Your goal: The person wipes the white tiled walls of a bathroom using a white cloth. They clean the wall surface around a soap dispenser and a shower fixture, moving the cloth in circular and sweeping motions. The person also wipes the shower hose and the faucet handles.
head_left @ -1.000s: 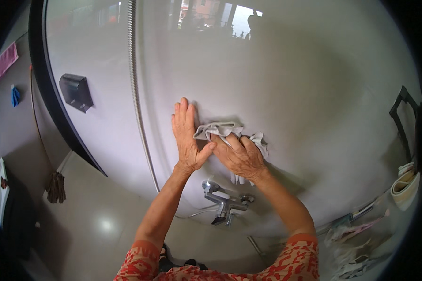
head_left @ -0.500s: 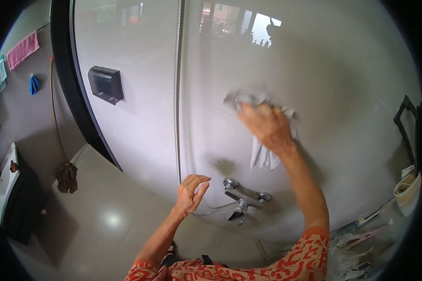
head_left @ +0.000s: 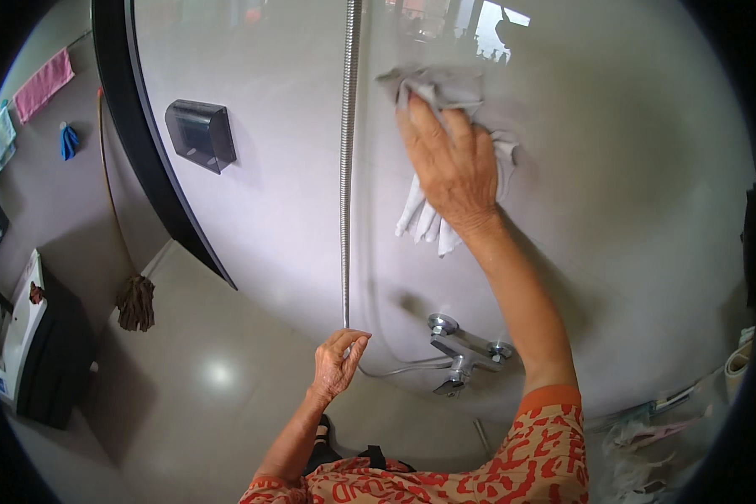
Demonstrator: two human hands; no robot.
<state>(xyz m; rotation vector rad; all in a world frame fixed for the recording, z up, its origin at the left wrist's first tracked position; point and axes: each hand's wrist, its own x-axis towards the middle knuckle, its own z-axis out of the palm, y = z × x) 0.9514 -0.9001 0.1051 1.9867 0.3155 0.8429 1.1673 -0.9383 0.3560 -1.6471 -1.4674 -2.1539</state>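
Since a second ago the right hand (head_left: 449,164) has slid the grey cloth (head_left: 445,151) up the glossy wall (head_left: 630,193), from just above the chrome tap (head_left: 458,353) to well above it; left hand (head_left: 338,363) has dropped off the wall and now hangs low, just left of the tap. Right hand is spread flat, fingers together, pressing the cloth to the wall; cloth bunched above the fingertips, loose folds hanging below the palm, between hand and tap. Left hand holds nothing, fingers loosely curled, not closed, touching nothing that can be seen, close beside the lower end of the shower hose (head_left: 347,168). Hose is ribbed metal, runs straight up the wall left of the tap; a thinner loop of hose curves from near the left hand into the tap body. Tap is wall-mounted with two round flanges, spout pointing down. Far left of the tap: dark wall box (head_left: 200,133) on the wall, then a black curved frame edge (head_left: 155,185). Beyond the frame, well left of the tap: mop (head_left: 134,301) leaning on the side wall, pink towel (head_left: 42,84) and a blue item (head_left: 68,140) hanging high. Floor (head_left: 210,378) is pale and shiny left of the tap. Sleeves orange with red pattern.
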